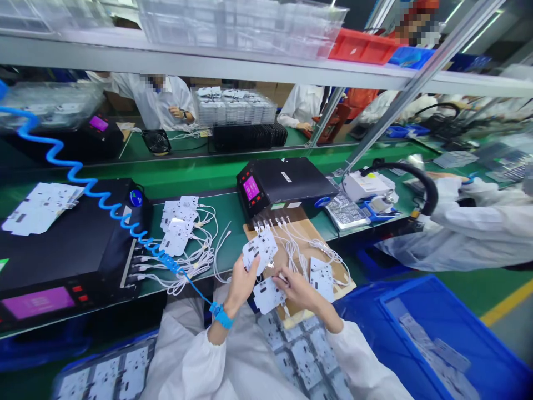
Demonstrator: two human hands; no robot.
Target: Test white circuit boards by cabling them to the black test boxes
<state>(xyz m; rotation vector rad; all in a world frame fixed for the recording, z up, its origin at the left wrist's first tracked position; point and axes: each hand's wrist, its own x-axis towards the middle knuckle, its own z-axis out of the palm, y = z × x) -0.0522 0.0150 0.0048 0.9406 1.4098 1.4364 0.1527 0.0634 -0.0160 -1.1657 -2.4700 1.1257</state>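
Observation:
My left hand (242,280), wearing a blue wrist strap (221,315), grips a white circuit board (260,250) by its lower edge and holds it up at a tilt. Close by on the right, my right hand (296,287) has its fingers pinched at the upper right corner of a second white board (267,295). What lies between those fingertips is too small to make out. That second board rests at the front of a brown cardboard sheet (293,318), with a white cable at its lower edge. Another board (321,278) lies to the right among white cables (291,247).
A black tester (287,183) with a pink screen stands behind the cardboard; a larger tester (83,244) is at left. Boards (179,222) and cables lie between them. A coiled blue cord (112,208) crosses the left side. A blue bin (441,333) stands right, near a co-worker's sleeve (478,222).

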